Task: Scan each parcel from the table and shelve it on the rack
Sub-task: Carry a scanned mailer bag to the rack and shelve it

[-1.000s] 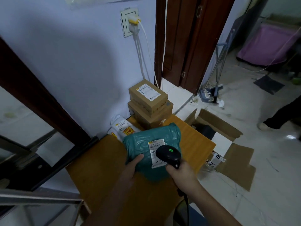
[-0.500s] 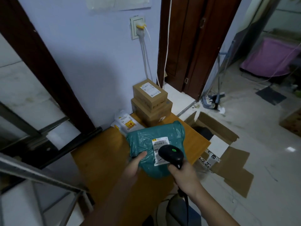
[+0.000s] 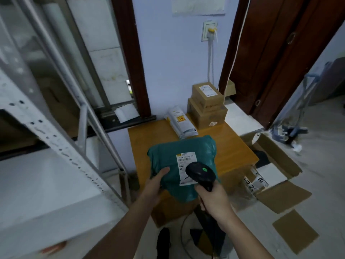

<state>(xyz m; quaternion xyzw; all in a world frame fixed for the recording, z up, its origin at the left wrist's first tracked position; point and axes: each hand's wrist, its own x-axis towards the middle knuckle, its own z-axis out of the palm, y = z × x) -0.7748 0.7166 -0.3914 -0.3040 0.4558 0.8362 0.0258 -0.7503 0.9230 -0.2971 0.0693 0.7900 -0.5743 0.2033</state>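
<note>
View has swung left since earlier; rack now beside desk. Left hand grips green parcel over desk edge; right hand clasps scanner at its label. White mailer, two boxes unshelved.

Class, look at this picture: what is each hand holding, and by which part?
The left hand grips the green parcel by its near left edge, thumb on top. The right hand grips the black scanner by its handle.
</note>
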